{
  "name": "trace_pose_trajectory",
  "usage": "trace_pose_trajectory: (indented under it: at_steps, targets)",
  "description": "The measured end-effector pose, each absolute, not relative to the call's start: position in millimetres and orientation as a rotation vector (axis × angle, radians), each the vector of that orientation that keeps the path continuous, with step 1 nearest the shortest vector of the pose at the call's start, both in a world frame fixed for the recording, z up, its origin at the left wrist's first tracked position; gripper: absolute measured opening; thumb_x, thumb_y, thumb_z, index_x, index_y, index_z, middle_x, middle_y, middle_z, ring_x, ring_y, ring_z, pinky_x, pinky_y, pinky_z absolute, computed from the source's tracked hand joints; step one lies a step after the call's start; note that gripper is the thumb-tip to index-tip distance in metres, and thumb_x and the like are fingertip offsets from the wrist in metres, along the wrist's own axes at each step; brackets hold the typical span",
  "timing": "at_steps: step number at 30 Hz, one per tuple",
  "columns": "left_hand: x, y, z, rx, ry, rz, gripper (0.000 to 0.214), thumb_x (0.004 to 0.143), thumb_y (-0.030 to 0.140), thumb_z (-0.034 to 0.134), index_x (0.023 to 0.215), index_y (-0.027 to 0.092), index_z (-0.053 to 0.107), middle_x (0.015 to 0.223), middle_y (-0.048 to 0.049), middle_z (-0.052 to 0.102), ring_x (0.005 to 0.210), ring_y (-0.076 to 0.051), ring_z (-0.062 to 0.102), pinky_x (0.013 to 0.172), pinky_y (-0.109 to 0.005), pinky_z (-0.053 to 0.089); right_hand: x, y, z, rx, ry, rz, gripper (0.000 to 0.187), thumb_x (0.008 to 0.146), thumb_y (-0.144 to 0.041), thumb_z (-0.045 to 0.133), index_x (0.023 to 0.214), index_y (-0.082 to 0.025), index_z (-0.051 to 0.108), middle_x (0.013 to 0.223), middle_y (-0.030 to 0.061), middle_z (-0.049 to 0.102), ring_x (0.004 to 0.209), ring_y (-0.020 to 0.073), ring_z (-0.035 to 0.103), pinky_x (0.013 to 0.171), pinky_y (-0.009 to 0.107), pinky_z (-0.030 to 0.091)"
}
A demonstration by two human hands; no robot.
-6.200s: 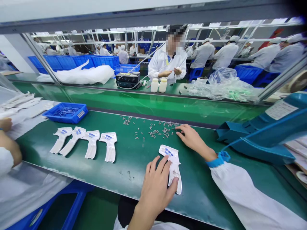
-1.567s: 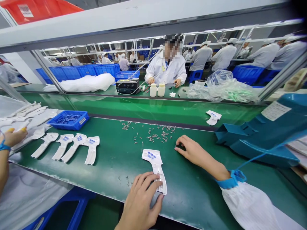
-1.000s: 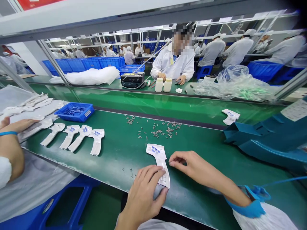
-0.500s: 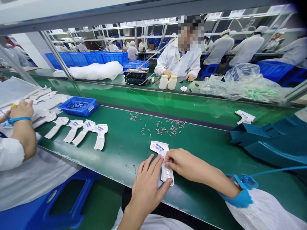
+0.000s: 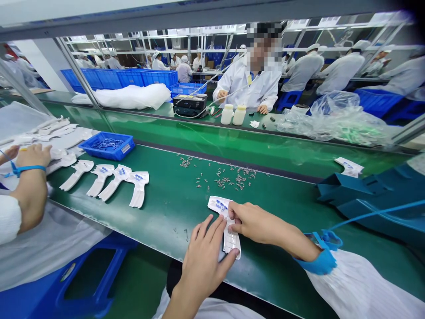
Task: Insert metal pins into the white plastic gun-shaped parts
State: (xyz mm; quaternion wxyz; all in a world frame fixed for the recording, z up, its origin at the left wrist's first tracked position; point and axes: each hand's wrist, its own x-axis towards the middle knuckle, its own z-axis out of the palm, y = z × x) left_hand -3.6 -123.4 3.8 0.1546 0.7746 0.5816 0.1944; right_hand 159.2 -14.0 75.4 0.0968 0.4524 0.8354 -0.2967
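A white gun-shaped plastic shell (image 5: 220,207) with blue marks lies on the green belt (image 5: 172,208) in front of me. My left hand (image 5: 206,259) lies flat on its handle, fingers stretched out, holding it down. My right hand (image 5: 254,220) is pinched over the shell's middle, fingertips pressed together; what is in the pinch is too small to see. Several tiny metal screws (image 5: 226,177) are scattered on the belt just beyond.
Several more white shells (image 5: 109,184) lie in a row to the left, near a blue tray of parts (image 5: 108,145). A neighbour's arm (image 5: 28,186) rests at the far left. Teal bins (image 5: 375,199) stand at right. A person in white works across the line (image 5: 252,84).
My right hand has come back from the screws to the shell and now pinches over it. The left hand keeps pressing the handle. One shell rides rightward on the far belt.
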Motion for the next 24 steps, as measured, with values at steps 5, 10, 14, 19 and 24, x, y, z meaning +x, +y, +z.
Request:
trace_pose_trajectory:
  at_steps: [5,10,14,19,24]
  targets:
    - [-5,-125,2,2.253,1.662,0.585,0.058,0.096,0.047,0.050,0.147,0.023,0.038,0.153,-0.0039,0.045,0.142,-0.029,0.038,0.110,-0.049,0.041,195,29,47,1.632,2.721,-0.774,0.019,0.096,-0.026,0.046,0.104,-0.021,0.063,0.104,0.0075,0.070,0.091,0.0216,0.064,0.076,0.030,0.045]
    - [-6,-124,2,2.245,1.672,0.579,0.056,0.097,0.046,0.049,0.147,0.024,0.037,0.154,-0.0031,0.045,0.142,-0.030,0.038,0.109,-0.050,0.041,221,70,12,1.894,2.738,-0.364,0.024,0.094,-0.026,0.051,0.110,-0.017,0.066,0.113,0.0133,0.066,0.092,0.0241,0.066,0.079,0.034,0.048]
    - [-6,-125,3,2.235,1.659,0.548,0.056,0.097,0.047,0.047,0.147,0.024,0.037,0.155,-0.0021,0.043,0.143,-0.030,0.037,0.110,-0.050,0.041,225,77,4,1.862,2.755,-0.317,0.021,0.095,-0.026,0.049,0.101,-0.019,0.068,0.103,0.0099,0.071,0.090,0.0246,0.066,0.077,0.033,0.050]
    - [-5,-126,5,2.222,1.668,0.547,0.056,0.097,0.047,0.048,0.147,0.022,0.038,0.155,-0.0028,0.043,0.143,-0.030,0.037,0.111,-0.050,0.040,231,68,7,1.902,2.748,-0.177,0.036,0.098,-0.021,0.038,0.121,-0.014,0.064,0.120,0.0162,0.069,0.108,0.0318,0.063,0.090,0.043,0.049]
    - [-5,-124,5,2.252,1.665,0.586,0.056,0.096,0.046,0.050,0.146,0.023,0.040,0.152,-0.0051,0.046,0.141,-0.031,0.040,0.108,-0.050,0.042,208,51,22,1.669,2.854,-0.171,0.035,0.099,-0.021,0.039,0.123,-0.016,0.064,0.126,0.0134,0.064,0.114,0.0274,0.058,0.099,0.040,0.046]
